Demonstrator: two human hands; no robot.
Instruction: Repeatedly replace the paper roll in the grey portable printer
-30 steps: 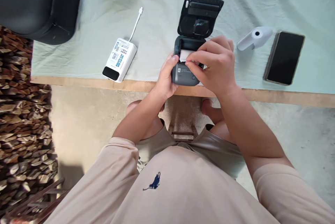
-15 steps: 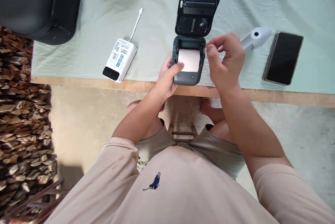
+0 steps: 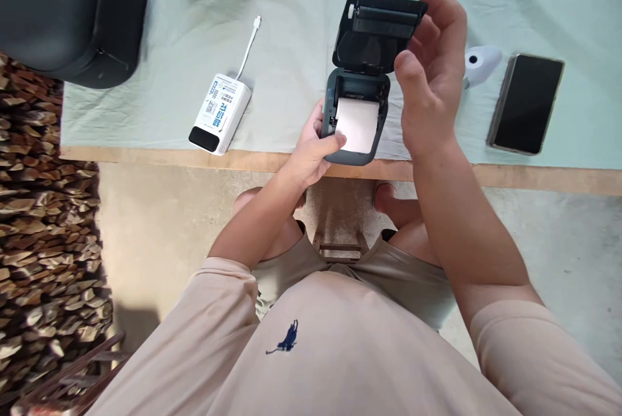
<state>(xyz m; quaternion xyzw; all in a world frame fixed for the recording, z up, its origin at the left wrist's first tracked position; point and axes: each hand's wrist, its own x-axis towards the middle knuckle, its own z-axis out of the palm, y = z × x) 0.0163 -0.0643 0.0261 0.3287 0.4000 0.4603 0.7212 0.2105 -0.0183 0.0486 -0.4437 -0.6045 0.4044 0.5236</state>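
A small dark grey label printer sits at the near edge of the table with its lid swung up and open. White paper lies pulled out over its front. My left hand grips the printer's left side, the thumb pressing on the paper's lower corner. My right hand is raised at the lid's right edge, fingers curled round the lid's top corner and thumb apart.
A white power bank with a white cable lies to the left. A white handheld device and a black phone lie to the right. Two black cases stand at the back left on the pale green cloth.
My right hand left the paper over the printer's front and rose to the lid's right edge. The paper now lies drawn out, held by my left thumb.
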